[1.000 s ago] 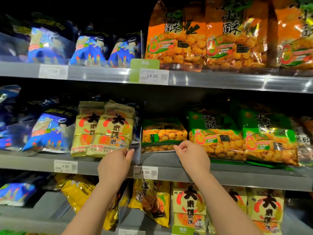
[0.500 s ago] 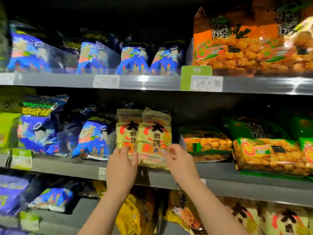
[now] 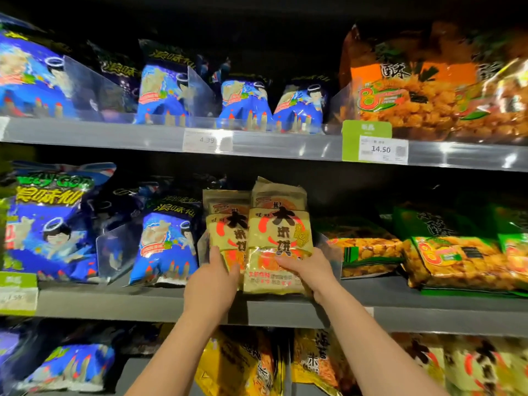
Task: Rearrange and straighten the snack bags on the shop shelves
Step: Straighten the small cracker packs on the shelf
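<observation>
Middle shelf (image 3: 114, 305), centre bay: two cream-yellow bags stand upright side by side, touching, the right one overlapping the front of the left; more bags of the same print are stacked behind them, tops showing above.

Left hand (image 3: 213, 284): back toward me, fingers curled round the lower part of the left cracker bag (image 3: 225, 230), thumb on its front; right hand (image 3: 311, 274): thumb laid across the front of the right cracker bag (image 3: 278, 232), the other fingers wrapped round its right edge, out of sight behind it; both bags clamped, their bases at the shelf's front lip.

The bay is bounded by a clear divider (image 3: 114, 252) well to the left and a second divider (image 3: 328, 250) just beside my right hand; between the left divider and the cracker bags stands a small blue bag (image 3: 165, 244), upright; left of that divider, a large blue bag (image 3: 48, 227).

Right of the bay: green bags (image 3: 457, 261) lying tilted back, their windows showing golden puffed pieces.

Top shelf (image 3: 114, 135): blue bags (image 3: 245, 104) in divided bays, orange bags (image 3: 400, 90) to the right; price tag (image 3: 383, 150) reads 14.50.

Bottom shelf: yellow bags (image 3: 243, 364), partly hidden by my forearms.
</observation>
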`<state>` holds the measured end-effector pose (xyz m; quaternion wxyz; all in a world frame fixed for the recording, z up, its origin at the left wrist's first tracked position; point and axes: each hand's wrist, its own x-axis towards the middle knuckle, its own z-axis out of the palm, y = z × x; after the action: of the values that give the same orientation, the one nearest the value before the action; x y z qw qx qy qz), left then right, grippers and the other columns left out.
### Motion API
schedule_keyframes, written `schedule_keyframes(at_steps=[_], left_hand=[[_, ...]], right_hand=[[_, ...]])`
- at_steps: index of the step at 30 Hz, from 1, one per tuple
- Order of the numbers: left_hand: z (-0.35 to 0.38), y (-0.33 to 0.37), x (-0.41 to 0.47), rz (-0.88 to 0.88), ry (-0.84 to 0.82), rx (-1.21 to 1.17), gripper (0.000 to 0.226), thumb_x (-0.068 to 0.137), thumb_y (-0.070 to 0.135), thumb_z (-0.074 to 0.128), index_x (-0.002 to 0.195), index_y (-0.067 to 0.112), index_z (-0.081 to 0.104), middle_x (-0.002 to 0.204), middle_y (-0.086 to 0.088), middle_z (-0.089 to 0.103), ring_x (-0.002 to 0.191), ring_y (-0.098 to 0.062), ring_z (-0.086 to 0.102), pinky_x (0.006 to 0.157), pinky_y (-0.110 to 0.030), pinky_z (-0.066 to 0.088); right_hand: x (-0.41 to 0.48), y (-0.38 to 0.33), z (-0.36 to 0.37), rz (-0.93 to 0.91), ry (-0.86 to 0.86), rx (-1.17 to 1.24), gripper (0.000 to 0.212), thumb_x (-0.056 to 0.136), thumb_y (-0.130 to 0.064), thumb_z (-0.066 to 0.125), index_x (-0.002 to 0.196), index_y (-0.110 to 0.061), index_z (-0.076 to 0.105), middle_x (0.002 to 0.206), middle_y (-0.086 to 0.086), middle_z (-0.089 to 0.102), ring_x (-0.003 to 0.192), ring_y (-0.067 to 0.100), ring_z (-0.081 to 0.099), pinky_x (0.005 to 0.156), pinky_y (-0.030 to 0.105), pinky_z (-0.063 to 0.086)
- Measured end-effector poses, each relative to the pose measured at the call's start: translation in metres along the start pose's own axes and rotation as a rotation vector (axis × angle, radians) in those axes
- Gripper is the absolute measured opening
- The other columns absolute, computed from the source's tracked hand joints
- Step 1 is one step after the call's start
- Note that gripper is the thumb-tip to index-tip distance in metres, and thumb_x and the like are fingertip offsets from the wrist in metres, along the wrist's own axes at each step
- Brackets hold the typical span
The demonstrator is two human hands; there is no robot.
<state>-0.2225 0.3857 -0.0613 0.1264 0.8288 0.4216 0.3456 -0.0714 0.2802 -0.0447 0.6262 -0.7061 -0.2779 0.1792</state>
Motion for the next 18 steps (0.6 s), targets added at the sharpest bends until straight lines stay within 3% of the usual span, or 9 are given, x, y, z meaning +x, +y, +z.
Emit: schedule_keyframes(at_steps=[4,9,11,14,18], left_hand=[[0.01,0.007,0.009,-0.129,-0.104,-0.209,0.068,0.091,0.045,0.042,0.142,0.015,0.009,0.124,-0.02,0.055,0.108,-0.039,0.055,0.084,-0.04,0.043],[0.016,0.021,0.024,-0.307,-0.125,-0.362,0.08,0.085,0.041,0.058,0.141,0.015,0.008,0.135,-0.027,0.032,0.116,-0.045,0.045,0.094,-0.048,0.039],[0.021,0.024,0.025,-0.306,-0.11,-0.413,0.088,0.08,0.043,0.063,0.142,0.019,0.004,0.133,-0.028,0.038,0.116,-0.045,0.046,0.094,-0.049,0.04],[0.021,0.025,0.023,-0.226,-0.064,-0.421,0.095,0.082,0.037,0.064,0.144,0.019,-0.005,0.125,-0.025,0.053,0.11,-0.042,0.054,0.088,-0.046,0.043],[0.005,0.035,0.009,-0.113,0.071,-0.427,0.086,0.083,0.028,0.065,0.145,0.024,0.005,0.123,-0.026,0.052,0.107,-0.043,0.054,0.085,-0.05,0.046]], right_hand=[[-0.007,-0.011,0.001,-0.118,0.12,-0.085,0.084,0.048,-0.046,0.085,0.118,-0.021,0.046,0.113,0.001,0.061,0.1,0.02,0.062,0.086,0.042,0.054],[-0.023,-0.022,-0.009,-0.201,0.187,-0.126,0.083,0.064,-0.038,0.082,0.13,-0.02,0.035,0.121,0.0,0.053,0.103,0.015,0.052,0.074,0.027,0.049],[-0.03,-0.021,-0.018,-0.214,0.182,-0.085,0.084,0.063,-0.037,0.083,0.131,-0.021,0.035,0.119,-0.001,0.053,0.105,0.016,0.053,0.082,0.032,0.05],[-0.041,-0.018,-0.034,-0.22,0.157,-0.073,0.085,0.066,-0.032,0.082,0.134,-0.021,0.033,0.115,-0.005,0.055,0.102,0.014,0.055,0.082,0.029,0.047],[-0.054,-0.009,-0.058,-0.193,0.135,-0.038,0.087,0.063,-0.032,0.084,0.134,-0.021,0.036,0.12,-0.002,0.057,0.109,0.017,0.056,0.093,0.036,0.048]])
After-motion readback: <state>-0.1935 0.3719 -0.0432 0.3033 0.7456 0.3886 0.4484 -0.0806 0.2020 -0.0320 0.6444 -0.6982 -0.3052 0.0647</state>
